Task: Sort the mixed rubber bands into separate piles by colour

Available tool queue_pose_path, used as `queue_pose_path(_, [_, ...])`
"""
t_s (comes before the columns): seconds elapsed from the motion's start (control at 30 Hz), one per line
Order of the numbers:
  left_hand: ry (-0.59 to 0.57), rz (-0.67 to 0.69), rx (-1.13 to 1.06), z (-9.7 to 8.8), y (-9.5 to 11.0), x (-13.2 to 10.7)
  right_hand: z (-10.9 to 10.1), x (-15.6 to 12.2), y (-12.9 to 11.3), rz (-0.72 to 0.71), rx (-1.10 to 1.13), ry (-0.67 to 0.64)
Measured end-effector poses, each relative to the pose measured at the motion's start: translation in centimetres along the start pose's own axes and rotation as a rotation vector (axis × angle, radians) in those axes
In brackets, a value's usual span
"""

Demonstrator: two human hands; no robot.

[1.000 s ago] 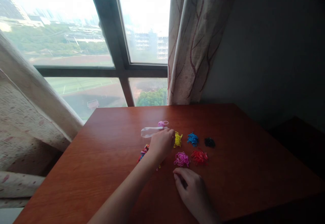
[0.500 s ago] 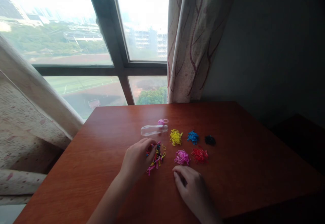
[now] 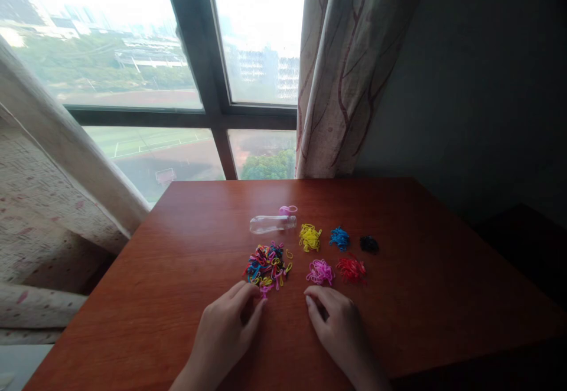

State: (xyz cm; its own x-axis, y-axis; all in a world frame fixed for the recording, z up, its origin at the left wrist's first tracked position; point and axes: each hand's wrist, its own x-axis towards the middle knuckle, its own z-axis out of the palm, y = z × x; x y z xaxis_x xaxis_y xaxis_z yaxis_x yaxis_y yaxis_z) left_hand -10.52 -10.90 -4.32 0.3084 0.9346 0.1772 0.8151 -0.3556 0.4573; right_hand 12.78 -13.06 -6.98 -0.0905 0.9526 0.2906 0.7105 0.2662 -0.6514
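The left hand [image 3: 225, 327], drawn back to the near edge of a mixed heap of bands [image 3: 264, 264] on the bench [image 3: 155, 273], leaves its colors uncovered for picking; whether it pinches a pink loop [image 3: 266, 290] is unclear. The right hand [image 3: 336, 323] rests apart, near the pink pile [image 3: 319, 271], fingertip contact indistinct.

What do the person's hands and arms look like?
The left hand and right hand are bare: no gloves, rings or watch show. No sleeve is visible on the left forearm; the right forearm is too shadowed to tell.
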Motion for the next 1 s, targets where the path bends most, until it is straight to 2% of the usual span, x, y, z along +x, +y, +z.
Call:
queue_pose_path(0.23, [-0.023, -0.009, 0.083, 0.28, 0.24, -0.22, 0.05, -0.08, -0.05, -0.015, -0.018, 0.012])
queue_pose_path(0.43, [-0.022, -0.031, 0.028, 0.37, 0.02, -0.11, -0.03, -0.1, -0.2, -0.006, -0.018, -0.005])
queue_pose_path(0.7, [0.053, -0.042, -0.016, 0.37, -0.12, -0.22, 0.15, -0.21, 0.18, -0.02, -0.037, -0.006])
queue_pose_path(1.0, [0.052, -0.063, -0.056, 0.47, -0.28, -0.21, 0.37, -0.32, 0.63, -0.015, -0.024, -0.018])
